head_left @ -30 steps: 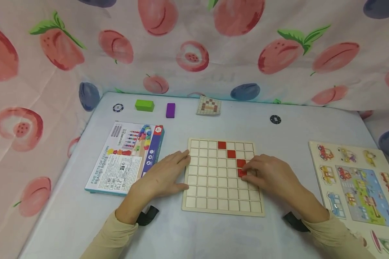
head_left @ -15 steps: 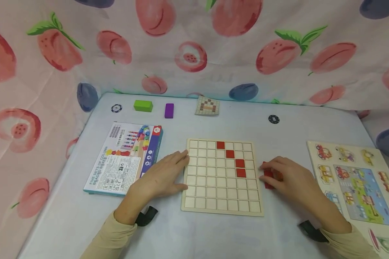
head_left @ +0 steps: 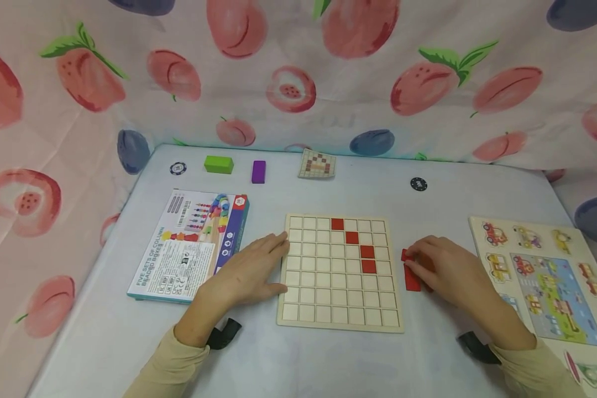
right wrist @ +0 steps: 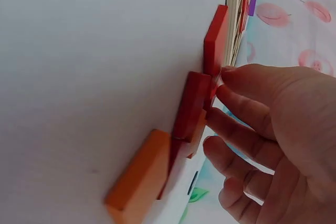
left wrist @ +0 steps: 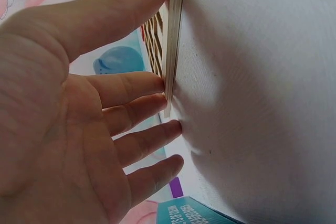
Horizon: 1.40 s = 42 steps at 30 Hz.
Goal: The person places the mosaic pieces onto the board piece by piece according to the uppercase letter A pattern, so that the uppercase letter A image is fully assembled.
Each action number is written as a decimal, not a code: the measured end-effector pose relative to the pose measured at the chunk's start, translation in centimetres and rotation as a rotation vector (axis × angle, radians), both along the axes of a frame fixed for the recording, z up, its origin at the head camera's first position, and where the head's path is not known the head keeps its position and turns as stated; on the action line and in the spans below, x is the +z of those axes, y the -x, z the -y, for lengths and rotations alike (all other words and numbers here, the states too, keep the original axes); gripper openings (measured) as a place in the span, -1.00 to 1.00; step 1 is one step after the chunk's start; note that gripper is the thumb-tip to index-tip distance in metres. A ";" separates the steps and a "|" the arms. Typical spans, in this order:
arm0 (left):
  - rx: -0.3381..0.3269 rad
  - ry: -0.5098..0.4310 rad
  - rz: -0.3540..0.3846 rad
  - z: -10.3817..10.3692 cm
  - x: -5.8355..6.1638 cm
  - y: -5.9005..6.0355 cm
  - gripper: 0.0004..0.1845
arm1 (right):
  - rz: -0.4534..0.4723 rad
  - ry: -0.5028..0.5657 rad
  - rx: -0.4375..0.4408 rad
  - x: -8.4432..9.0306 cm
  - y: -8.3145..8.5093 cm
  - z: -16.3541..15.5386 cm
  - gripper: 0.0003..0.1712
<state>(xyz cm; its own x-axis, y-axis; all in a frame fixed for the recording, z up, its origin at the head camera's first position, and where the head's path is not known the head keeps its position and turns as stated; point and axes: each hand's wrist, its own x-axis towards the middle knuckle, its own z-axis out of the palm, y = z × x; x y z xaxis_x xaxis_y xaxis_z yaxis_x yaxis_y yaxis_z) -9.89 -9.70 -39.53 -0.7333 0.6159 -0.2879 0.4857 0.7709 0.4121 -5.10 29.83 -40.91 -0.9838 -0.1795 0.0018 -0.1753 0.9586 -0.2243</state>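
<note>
A wooden grid board [head_left: 339,282] lies mid-table, with several red square tiles [head_left: 367,266] set in its cells along a stepped diagonal. My left hand [head_left: 252,269] rests against the board's left edge, its fingers fairly straight. In the left wrist view the thumb and fingertips of the left hand [left wrist: 79,108] touch the board's side. To the right of the board, my right hand [head_left: 445,269] pinches a red tile [head_left: 405,255] between thumb and index finger. Beside those fingers lie more red tiles [right wrist: 190,106] and orange tiles [right wrist: 139,177], partly hidden by the hand in the head view.
A boxed bead set [head_left: 184,246] lies at left, a picture puzzle board [head_left: 557,298] at right. Along the back are a green block [head_left: 218,164], a purple block [head_left: 258,172], a patterned card [head_left: 317,164] and two round chips, one black [head_left: 418,184].
My right hand has left the red tile in the board's grid and moved right to the loose tiles, where its fingers have closed on one. The left hand stays at the board's edge.
</note>
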 end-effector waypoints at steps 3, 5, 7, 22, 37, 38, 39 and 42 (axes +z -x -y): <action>-0.005 -0.003 -0.003 0.0 0.0 0.0 -0.06 | 0.025 -0.024 -0.007 0.2 0.4 0.1 -0.73; -0.006 -0.004 -0.004 0.0 0.0 0.0 -0.06 | 0.031 -0.039 -0.006 0.3 0.5 0.2 -0.71; -0.006 -0.003 -0.005 0.0 0.0 0.0 -0.06 | 0.029 -0.050 0.000 0.5 0.6 0.2 -0.70; -0.006 -0.001 -0.010 0.0 0.0 0.0 -0.06 | 0.026 -0.089 0.020 0.8 1.5 -0.3 -0.69; -0.023 0.007 -0.027 0.2 0.0 0.1 -0.06 | -0.002 0.024 0.058 1.1 0.7 1.4 -0.71; -0.021 0.012 -0.022 0.1 0.0 0.1 -0.05 | -0.015 0.031 0.082 1.2 0.6 1.9 -0.72; -0.021 0.011 -0.022 0.2 0.0 0.2 -0.05 | -0.032 0.032 0.108 1.2 0.4 2.3 -0.72; -0.021 0.009 -0.021 0.1 0.0 0.2 -0.06 | -0.091 0.037 0.185 1.2 -0.2 3.5 -0.72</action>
